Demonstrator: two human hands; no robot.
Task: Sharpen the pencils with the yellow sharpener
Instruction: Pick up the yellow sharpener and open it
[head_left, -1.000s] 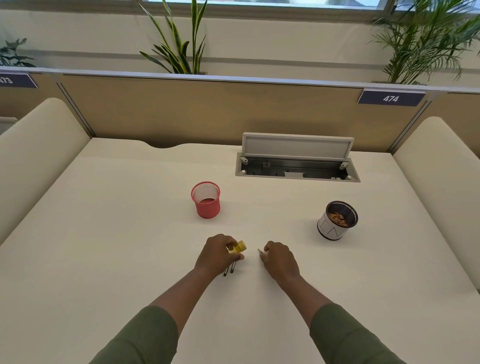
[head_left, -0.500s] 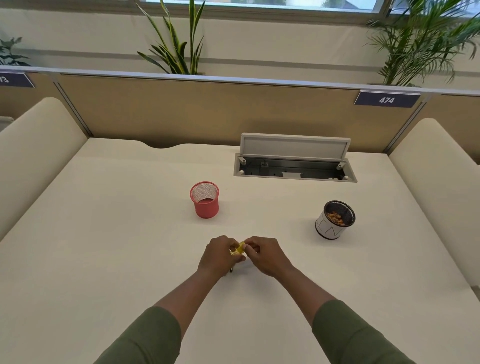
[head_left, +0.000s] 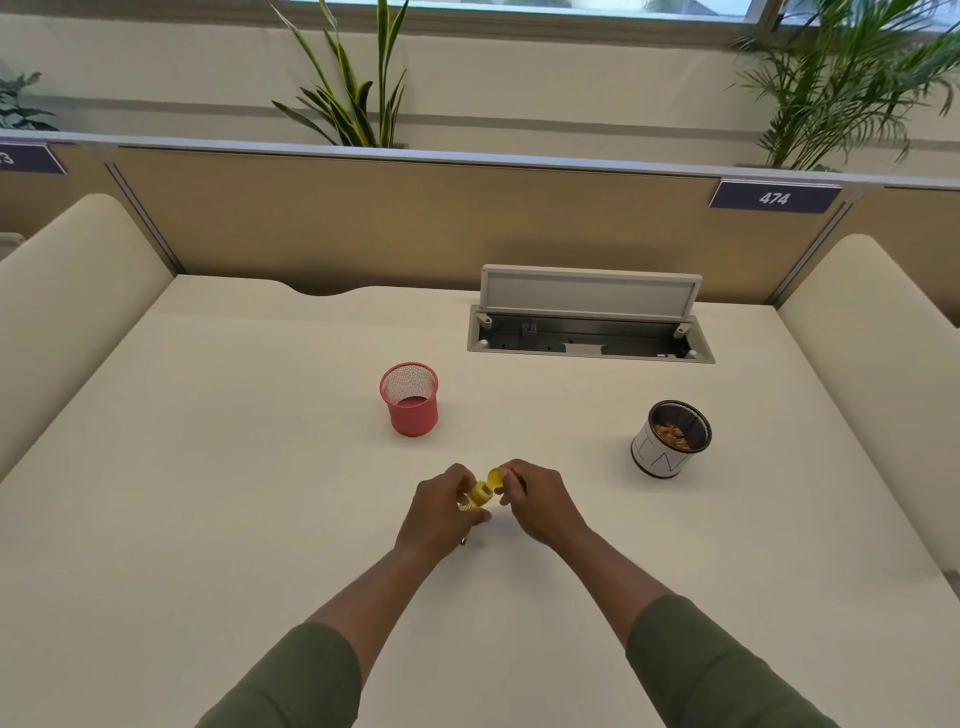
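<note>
My left hand (head_left: 441, 512) grips the body of the yellow sharpener (head_left: 479, 493) just above the desk. My right hand (head_left: 537, 501) pinches the sharpener's yellow cap (head_left: 496, 478), which sits slightly apart from the body. Under my left hand the dark tip of a pencil (head_left: 463, 542) pokes out on the desk; the rest of it is hidden. An empty red mesh cup (head_left: 410, 399) stands behind my hands. A black and white cup (head_left: 670, 439) holding shavings stands to the right.
An open cable tray (head_left: 589, 322) with its lid up is set into the cream desk (head_left: 208, 493) at the back. Padded side panels stand left and right, with a divider and plants beyond.
My right hand came from the desk to the sharpener and took hold of its cap. The cap now sits a little away from the body held in my left hand.
</note>
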